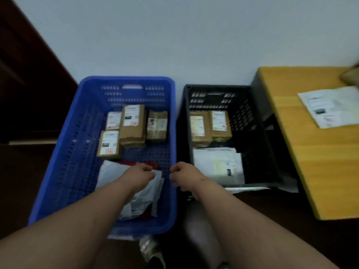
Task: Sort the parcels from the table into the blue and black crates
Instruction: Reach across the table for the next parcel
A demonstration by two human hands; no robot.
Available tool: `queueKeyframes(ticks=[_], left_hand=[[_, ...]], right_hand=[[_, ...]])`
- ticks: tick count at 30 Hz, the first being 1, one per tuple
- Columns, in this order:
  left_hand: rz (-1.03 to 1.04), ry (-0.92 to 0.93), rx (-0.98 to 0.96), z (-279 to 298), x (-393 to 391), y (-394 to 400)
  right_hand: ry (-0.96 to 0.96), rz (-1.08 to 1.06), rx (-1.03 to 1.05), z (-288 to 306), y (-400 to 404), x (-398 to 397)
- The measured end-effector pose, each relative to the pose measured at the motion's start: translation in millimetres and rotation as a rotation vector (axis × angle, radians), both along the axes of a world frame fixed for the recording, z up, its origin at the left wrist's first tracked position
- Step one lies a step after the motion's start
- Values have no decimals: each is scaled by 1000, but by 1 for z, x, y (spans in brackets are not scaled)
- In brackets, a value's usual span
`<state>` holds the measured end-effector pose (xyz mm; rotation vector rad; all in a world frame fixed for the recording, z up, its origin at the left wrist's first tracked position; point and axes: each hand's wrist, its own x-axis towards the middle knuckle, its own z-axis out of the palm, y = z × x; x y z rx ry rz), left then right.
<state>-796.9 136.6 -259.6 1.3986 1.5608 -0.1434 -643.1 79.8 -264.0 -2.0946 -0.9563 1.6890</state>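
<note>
The blue crate stands on the floor at the left and holds several brown boxes at its far end. A white plastic parcel lies over a red one at its near end. My left hand is over the white parcel's far corner with its fingers curled; blur hides whether it grips the bag. My right hand hovers at the blue crate's right rim, fingers curled, nothing visible in it. The black crate to the right holds two brown boxes and a white parcel.
A yellow wooden table stands at the right with a white parcel on it and a brown one at the frame edge. A dark door is on the left. A white wall runs behind the crates. My shoe shows below.
</note>
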Motion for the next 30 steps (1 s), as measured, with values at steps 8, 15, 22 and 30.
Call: queueKeyframes(ticks=[8,15,22,30], left_hand=[[-246,-101,105,66,175,-95],[-331,-200,115,98,301,-147],[-298,-207,42,90,380,-142],[-118,-199,-117,61,478,-84]], right_hand=[[-137,-165,70,70,-136,190],[-230,-385,87,98,-229,326],[-210,-425,-25,75,-250,385],[-349,-389,-8,67,-198,476]])
